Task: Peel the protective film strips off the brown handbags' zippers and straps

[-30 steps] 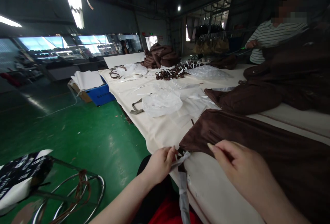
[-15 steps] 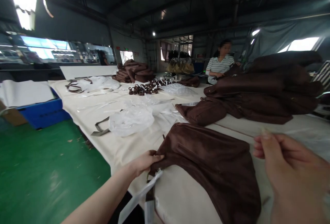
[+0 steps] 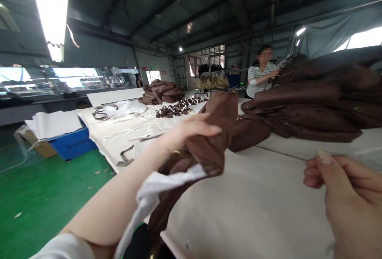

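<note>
So L hand grips brown piece, long axis pointing up-R; R hand pinched.

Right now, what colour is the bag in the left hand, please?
The bag is brown, as the head view shows.

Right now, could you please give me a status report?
Left hand grips brown bag, held up over table. Right hand curled, apart from it. White strip hangs past left forearm.
</note>
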`<act>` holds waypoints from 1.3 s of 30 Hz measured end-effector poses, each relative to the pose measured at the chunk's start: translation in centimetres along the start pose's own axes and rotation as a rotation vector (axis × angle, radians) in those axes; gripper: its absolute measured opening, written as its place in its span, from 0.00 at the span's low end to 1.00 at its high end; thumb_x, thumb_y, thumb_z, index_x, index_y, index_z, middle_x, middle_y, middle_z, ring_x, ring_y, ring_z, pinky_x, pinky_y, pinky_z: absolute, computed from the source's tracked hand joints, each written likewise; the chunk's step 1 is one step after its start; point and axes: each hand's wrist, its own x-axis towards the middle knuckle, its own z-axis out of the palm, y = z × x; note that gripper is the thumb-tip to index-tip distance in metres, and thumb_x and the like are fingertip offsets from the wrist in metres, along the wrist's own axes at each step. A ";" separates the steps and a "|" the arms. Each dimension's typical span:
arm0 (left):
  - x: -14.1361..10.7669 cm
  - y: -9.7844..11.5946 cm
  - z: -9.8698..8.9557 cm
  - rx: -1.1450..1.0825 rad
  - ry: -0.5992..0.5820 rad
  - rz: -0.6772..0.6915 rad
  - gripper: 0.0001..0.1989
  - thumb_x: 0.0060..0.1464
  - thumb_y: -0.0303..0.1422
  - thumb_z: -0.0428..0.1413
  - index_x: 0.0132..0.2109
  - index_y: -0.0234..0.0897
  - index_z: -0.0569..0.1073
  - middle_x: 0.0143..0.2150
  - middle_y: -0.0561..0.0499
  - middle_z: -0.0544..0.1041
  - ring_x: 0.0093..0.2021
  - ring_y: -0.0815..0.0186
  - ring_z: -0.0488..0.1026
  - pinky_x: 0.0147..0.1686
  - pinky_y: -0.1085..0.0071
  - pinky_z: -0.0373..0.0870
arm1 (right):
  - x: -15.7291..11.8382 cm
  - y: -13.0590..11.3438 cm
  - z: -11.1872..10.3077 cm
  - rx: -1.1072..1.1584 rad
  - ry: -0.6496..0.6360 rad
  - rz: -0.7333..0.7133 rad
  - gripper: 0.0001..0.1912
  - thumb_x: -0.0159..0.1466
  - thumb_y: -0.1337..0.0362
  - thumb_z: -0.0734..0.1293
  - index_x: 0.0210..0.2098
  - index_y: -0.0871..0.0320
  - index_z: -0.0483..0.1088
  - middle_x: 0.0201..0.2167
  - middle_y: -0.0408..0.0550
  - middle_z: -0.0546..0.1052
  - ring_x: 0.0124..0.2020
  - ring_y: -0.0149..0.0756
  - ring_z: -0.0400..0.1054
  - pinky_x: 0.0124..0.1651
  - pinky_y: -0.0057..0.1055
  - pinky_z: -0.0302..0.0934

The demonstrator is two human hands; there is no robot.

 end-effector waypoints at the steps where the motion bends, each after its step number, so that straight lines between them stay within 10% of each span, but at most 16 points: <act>1: 0.3 -1.5 1.9 0.108 -0.167 -0.020 0.26 0.48 0.29 0.59 0.55 0.26 0.67 0.31 0.51 0.77 0.30 0.67 0.74 0.31 0.73 0.69 | 0.2 0.3 0.1 -0.005 -0.013 -0.001 0.10 0.59 0.55 0.66 0.25 0.53 0.70 0.22 0.44 0.70 0.22 0.36 0.64 0.31 0.35 0.60; 3: 0.9 -5.2 4.8 0.349 -0.520 -0.043 0.31 0.51 0.37 0.59 0.59 0.29 0.63 0.31 0.50 0.76 0.28 0.67 0.74 0.28 0.73 0.68 | 0.7 1.5 0.2 -0.023 -0.059 -0.001 0.11 0.57 0.54 0.68 0.25 0.53 0.71 0.21 0.44 0.72 0.22 0.35 0.65 0.29 0.33 0.61; 5: 1.4 -8.9 5.9 0.573 -0.622 0.063 0.28 0.53 0.41 0.56 0.58 0.32 0.66 0.36 0.47 0.77 0.32 0.65 0.74 0.32 0.73 0.69 | 1.3 2.8 0.2 -0.017 -0.115 -0.002 0.12 0.55 0.53 0.69 0.24 0.54 0.73 0.20 0.44 0.73 0.21 0.34 0.67 0.26 0.31 0.62; 12: 1.1 -16.0 0.8 0.925 -0.409 0.258 0.20 0.56 0.39 0.52 0.53 0.34 0.72 0.50 0.41 0.73 0.49 0.61 0.71 0.50 0.69 0.67 | 2.0 4.3 1.0 0.127 -0.125 -0.002 0.15 0.53 0.52 0.70 0.23 0.59 0.72 0.17 0.43 0.72 0.15 0.28 0.63 0.19 0.25 0.59; 17: -2.6 -21.0 -1.9 1.376 -0.288 0.154 0.55 0.34 0.51 0.64 0.66 0.35 0.52 0.68 0.35 0.47 0.67 0.45 0.44 0.62 0.48 0.46 | 2.9 6.2 1.5 -0.240 -0.482 -0.110 0.19 0.58 0.47 0.64 0.27 0.58 0.72 0.21 0.44 0.75 0.19 0.31 0.67 0.23 0.25 0.60; 24: -4.4 -27.4 -3.5 1.436 -0.043 0.567 0.34 0.53 0.50 0.50 0.64 0.44 0.57 0.68 0.46 0.50 0.65 0.50 0.52 0.62 0.52 0.51 | 1.0 10.6 5.0 -0.685 -1.133 -0.284 0.18 0.55 0.61 0.68 0.45 0.56 0.70 0.45 0.50 0.74 0.44 0.37 0.68 0.46 0.29 0.60; 28: -2.8 -28.6 -4.6 1.377 -0.028 0.620 0.32 0.53 0.49 0.51 0.63 0.46 0.60 0.68 0.49 0.51 0.65 0.52 0.53 0.63 0.55 0.49 | -0.3 12.5 6.4 -0.899 -1.288 -0.232 0.14 0.50 0.67 0.69 0.37 0.59 0.74 0.40 0.55 0.76 0.44 0.44 0.69 0.44 0.34 0.60; 33: 1.4 -27.1 -6.8 1.368 -0.294 0.628 0.32 0.53 0.51 0.50 0.63 0.49 0.58 0.68 0.49 0.51 0.64 0.55 0.56 0.61 0.59 0.52 | -2.2 10.4 7.3 -0.818 -1.592 -0.175 0.11 0.58 0.55 0.64 0.27 0.54 0.74 0.25 0.41 0.77 0.27 0.32 0.69 0.28 0.25 0.57; 39: 4.1 -27.1 -8.3 1.286 -0.316 0.609 0.31 0.52 0.49 0.52 0.62 0.50 0.59 0.67 0.49 0.54 0.64 0.54 0.56 0.62 0.57 0.50 | -2.5 7.9 2.8 -0.684 -1.561 -0.285 0.12 0.60 0.54 0.63 0.36 0.52 0.74 0.33 0.40 0.79 0.32 0.29 0.70 0.30 0.22 0.56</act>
